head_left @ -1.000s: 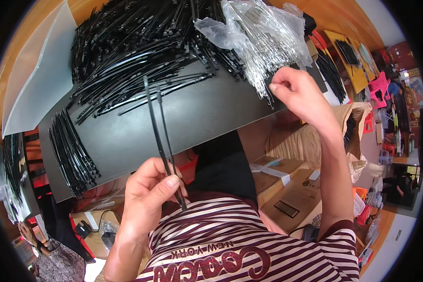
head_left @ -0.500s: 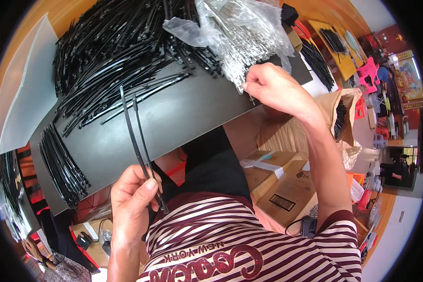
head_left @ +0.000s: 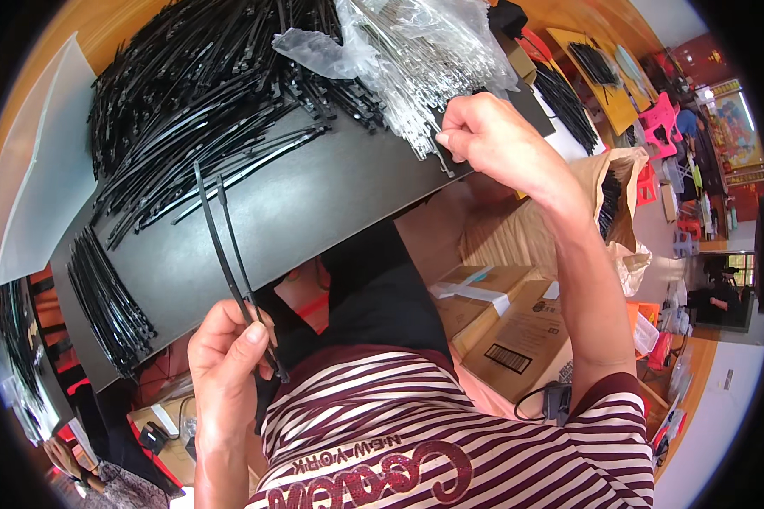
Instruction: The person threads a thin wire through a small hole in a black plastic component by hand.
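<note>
My left hand [head_left: 229, 352], at the table's near edge, pinches two long black cable ties [head_left: 216, 233] between thumb and fingers. They point up and away over the dark tabletop [head_left: 323, 191]. Closed in a pinch, my right hand [head_left: 505, 148] is at the near ends of a bunch of silver metal cable ties [head_left: 412, 106], with a thin tie end showing beneath its fingertips. Clear plastic bag [head_left: 314, 55] film partly wraps the silver bunch. A big heap of black cable ties [head_left: 195, 93] covers the far left of the table.
A smaller row of black ties [head_left: 110, 301] lies at the table's left end, near a translucent sheet [head_left: 38, 170]. Cardboard boxes [head_left: 518, 339] and an open brown paper sack [head_left: 598, 182] stand below right. More black ties [head_left: 564, 106] lie beyond.
The view has shifted slightly, so the table and heap sit a little further left. My right hand has drawn slightly nearer the table's edge beside the silver bunch. My left still holds the black ties.
</note>
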Demonstrator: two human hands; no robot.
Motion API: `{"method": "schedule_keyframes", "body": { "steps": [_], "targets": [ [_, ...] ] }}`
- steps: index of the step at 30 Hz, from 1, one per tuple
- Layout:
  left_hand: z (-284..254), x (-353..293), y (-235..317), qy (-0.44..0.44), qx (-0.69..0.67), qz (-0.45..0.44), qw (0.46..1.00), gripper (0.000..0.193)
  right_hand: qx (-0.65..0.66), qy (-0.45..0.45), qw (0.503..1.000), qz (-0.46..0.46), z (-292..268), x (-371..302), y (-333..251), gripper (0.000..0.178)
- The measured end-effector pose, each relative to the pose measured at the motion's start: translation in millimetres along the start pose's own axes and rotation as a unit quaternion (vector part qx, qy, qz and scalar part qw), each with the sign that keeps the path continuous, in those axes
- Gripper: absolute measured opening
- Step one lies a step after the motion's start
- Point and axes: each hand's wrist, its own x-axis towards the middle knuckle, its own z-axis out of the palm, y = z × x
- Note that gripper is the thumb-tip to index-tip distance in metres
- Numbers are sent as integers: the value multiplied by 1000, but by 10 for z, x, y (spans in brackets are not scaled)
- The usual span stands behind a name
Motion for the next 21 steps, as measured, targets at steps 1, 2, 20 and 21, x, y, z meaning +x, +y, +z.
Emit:
{"method": "schedule_keyframes", "body": {
  "steps": [1, 2, 20, 21],
  "targets": [
    [12, 1, -6, 2, 0, 0, 1000, 14, 0, -1, 1000, -1, -17, -13, -8, 17],
    [25, 1, -21, 10, 9, 8, 1000, 17, -23, 3, 1000, -11, -34, -20, -13, 17],
    [19, -27, -57, 11, 21, 9, 1000, 19, 38, -37, 998, -31, -175, 71, 94, 19],
    [29, -20, -54, 9, 22, 5, 1000, 18, 95, -60, 994, -16, -207, 69, 72, 18]
  ]
}}
